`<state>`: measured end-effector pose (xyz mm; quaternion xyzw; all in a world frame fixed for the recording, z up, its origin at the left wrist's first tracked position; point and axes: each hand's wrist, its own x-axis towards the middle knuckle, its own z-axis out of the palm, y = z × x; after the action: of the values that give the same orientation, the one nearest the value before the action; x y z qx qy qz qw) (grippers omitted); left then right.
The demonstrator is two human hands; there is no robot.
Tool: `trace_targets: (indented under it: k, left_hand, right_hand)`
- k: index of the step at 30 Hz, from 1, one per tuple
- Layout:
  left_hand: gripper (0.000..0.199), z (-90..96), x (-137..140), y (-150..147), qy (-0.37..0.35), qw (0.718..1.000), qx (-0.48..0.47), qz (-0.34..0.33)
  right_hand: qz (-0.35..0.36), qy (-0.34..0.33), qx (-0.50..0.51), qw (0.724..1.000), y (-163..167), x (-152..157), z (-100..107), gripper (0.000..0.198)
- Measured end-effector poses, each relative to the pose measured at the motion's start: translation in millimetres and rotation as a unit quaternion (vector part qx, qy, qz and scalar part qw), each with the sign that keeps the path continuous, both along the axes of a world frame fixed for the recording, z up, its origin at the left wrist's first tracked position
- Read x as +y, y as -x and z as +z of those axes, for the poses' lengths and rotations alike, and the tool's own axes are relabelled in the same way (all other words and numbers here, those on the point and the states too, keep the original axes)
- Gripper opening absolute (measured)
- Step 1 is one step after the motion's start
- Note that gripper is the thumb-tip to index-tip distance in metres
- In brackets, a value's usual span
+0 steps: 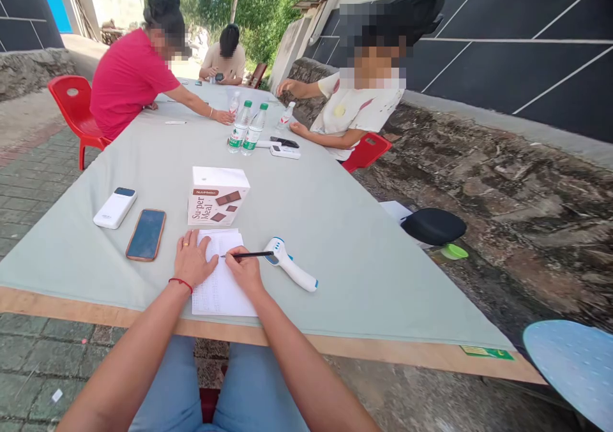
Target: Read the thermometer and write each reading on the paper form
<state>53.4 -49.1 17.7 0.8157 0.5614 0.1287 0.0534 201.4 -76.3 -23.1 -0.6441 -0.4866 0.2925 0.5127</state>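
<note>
A small stack of white paper (223,295) lies at the table's near edge, with rows of marks down its left part. My left hand (194,258) rests flat on the paper's left side, fingers spread, a ring on one finger. In my right hand (244,271) is a black pen (258,254), its tip at the paper's upper middle and its other end pointing right. Just beyond the sheets stands a white and brown "Su-per Meal" box (218,196). To the right of my right hand lies a white and blue infrared thermometer (292,267).
Left of the paper lie a phone (146,235) and a white power bank (115,208). Two water bottles (246,131) stand farther up the grey-green tablecloth (364,279). Several people sit around the table, one in a red shirt (124,78). A light blue round object (575,368) is at right.
</note>
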Motion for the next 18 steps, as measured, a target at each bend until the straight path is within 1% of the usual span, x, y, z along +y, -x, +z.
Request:
trace_targets:
  k: [5, 13, 18]
  left_hand:
    - [0.046, -0.2, -0.4, 0.3, 0.001, 1.0, 0.0, 0.002]
    - [0.045, -0.1, 0.0, 0.1, 0.001, 1.0, -0.011, 0.002]
    - [0.045, 1.0, -0.9, 0.3, 0.003, 1.0, -0.005, 0.003]
  right_hand:
    - [-0.001, 0.002, 0.0, 1.0, 0.6, -0.7, 0.1, 0.014]
    - [-0.013, -0.017, 0.006, 1.0, -0.3, 0.1, -1.1, 0.015]
    - [-0.008, -0.009, 0.003, 1.0, -1.1, 0.1, -2.2, 0.015]
